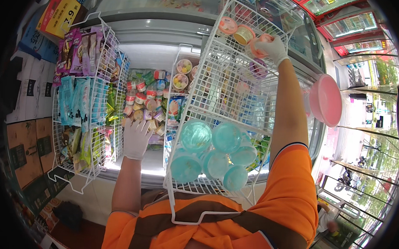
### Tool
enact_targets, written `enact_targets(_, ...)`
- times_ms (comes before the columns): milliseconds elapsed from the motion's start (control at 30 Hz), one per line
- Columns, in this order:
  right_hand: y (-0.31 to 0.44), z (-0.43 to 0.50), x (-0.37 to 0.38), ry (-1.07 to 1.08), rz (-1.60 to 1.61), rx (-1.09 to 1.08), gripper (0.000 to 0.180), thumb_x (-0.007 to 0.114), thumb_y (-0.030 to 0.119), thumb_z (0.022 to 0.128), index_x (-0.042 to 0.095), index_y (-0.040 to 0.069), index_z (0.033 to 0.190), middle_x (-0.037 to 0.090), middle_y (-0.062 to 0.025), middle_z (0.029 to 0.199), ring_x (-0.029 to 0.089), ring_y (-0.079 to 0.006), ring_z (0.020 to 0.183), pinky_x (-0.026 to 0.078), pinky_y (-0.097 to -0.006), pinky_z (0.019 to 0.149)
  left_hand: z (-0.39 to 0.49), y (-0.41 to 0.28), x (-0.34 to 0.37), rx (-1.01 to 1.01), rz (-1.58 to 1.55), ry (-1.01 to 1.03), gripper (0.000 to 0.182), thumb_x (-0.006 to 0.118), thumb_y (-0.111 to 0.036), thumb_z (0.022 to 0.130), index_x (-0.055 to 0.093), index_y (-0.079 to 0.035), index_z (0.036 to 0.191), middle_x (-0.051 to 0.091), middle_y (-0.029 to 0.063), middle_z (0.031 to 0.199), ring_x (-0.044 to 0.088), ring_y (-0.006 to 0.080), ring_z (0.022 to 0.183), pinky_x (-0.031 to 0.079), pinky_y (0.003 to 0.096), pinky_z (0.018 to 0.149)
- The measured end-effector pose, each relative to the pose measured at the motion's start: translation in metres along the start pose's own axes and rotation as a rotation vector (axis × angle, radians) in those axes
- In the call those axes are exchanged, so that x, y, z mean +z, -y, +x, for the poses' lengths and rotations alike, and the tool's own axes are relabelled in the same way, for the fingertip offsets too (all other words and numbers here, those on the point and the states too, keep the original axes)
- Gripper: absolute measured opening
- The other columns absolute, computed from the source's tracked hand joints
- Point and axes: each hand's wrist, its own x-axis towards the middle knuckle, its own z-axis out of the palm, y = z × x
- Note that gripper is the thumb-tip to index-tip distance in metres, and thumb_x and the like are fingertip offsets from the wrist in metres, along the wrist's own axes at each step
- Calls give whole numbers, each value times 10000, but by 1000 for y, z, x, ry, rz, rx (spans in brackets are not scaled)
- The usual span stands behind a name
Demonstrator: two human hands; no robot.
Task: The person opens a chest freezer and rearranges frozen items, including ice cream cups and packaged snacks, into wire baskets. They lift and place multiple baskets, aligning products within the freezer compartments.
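My left hand [136, 138], in a white glove, reaches into the chest freezer at its near side, its fingers at a heap of small ice cream cups [141, 98] with red, white and purple parts. Whether it grips one of them, I cannot tell. At the far right, my gloved right hand [273, 49] has its fingers around a pink-lidded cup [258, 49] in the far compartment of a white wire basket [201, 78]. Two more lidded cups [244, 34] are beside it, and a purple cup [258, 68] lies just nearer. Several turquoise tubs [195, 136] fill the basket's near compartment.
Another wire basket [94, 80] on the left holds purple and light-blue packets. Cups with colourful tops [184, 66] stand in a rack in the freezer. A pink basin [325, 100] is at the right. Cardboard boxes [29, 153] are stacked left; a person [326, 219] is at lower right.
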Motion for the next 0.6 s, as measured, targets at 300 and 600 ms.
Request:
enact_targets(300,160,-106,-38,320,547,-601,668,815,285,795,566,-49,1317,643,-122,1201,674,-196,1073,562,-333,923,54,-150,80,-241,-669,120,595,538,-142,1057,291,15,1575,373,209,1607,388,327,1498,351,464,1204)
enact_targets(600,251,-176,129,88,149,-987,796,886,457,773,569,-20,1327,600,-180,1346,641,-260,1178,505,-340,1040,33,-223,101,-274,-362,242,778,606,-135,1000,194,61,1630,290,216,1674,255,264,1567,199,367,1266)
